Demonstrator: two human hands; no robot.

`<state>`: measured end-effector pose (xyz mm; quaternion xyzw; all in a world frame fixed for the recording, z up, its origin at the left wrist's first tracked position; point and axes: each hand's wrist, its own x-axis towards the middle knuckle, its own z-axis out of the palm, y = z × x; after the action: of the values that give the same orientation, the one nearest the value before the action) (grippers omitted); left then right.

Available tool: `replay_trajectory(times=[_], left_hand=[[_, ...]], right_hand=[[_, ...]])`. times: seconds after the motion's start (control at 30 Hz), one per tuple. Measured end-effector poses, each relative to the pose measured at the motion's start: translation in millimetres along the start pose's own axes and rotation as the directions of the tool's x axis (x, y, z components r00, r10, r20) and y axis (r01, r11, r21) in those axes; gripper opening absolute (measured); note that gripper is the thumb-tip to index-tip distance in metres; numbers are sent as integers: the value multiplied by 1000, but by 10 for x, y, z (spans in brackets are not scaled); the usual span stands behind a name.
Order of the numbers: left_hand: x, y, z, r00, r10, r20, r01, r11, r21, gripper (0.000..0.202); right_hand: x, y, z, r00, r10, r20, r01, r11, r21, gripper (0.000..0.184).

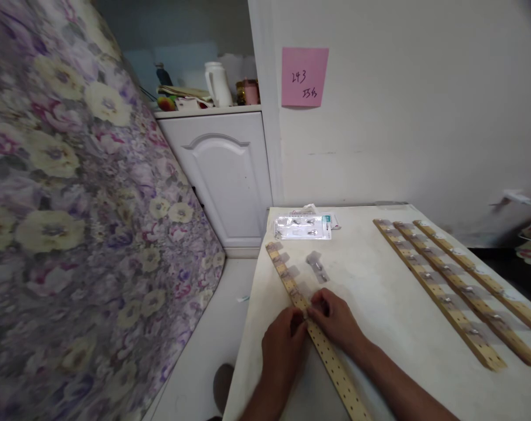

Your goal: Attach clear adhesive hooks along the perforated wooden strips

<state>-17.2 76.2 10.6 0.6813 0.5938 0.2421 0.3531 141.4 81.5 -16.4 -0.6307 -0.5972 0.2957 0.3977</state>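
A long wooden strip (335, 368) with rows of small holes lies lengthwise on the table in front of me. Clear plastic tabs with small metal pieces (282, 266) sit along its far part. Both of my hands meet over its middle. My left hand (285, 339) is closed in a pinch at the strip's left side, and my right hand (335, 317) pinches from the right. Whatever is between the fingertips is too small and covered to make out. Just beyond my right hand, a small cluster of clear plastic and metal pieces (318, 266) lies loose on the table.
Three similar wooden strips (438, 292) with tabs lie side by side at the table's right. Clear blister packaging (303, 227) rests near the back edge of the white table (362, 251). A wall stands behind; a floral curtain (94, 204) and cabinet (221, 169) are at left.
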Motion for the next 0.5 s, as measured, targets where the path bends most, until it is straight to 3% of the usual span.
replay_trajectory(times=[0.27,0.5], left_hand=[[18,36,-25,998,-58,27,57,998,26,19],[24,25,-26,998,-52,30,51,998,44,19]], right_hand=[[132,83,16,990,139,38,-141,989,40,21],[174,167,26,991,126,49,-130,988,83,23]])
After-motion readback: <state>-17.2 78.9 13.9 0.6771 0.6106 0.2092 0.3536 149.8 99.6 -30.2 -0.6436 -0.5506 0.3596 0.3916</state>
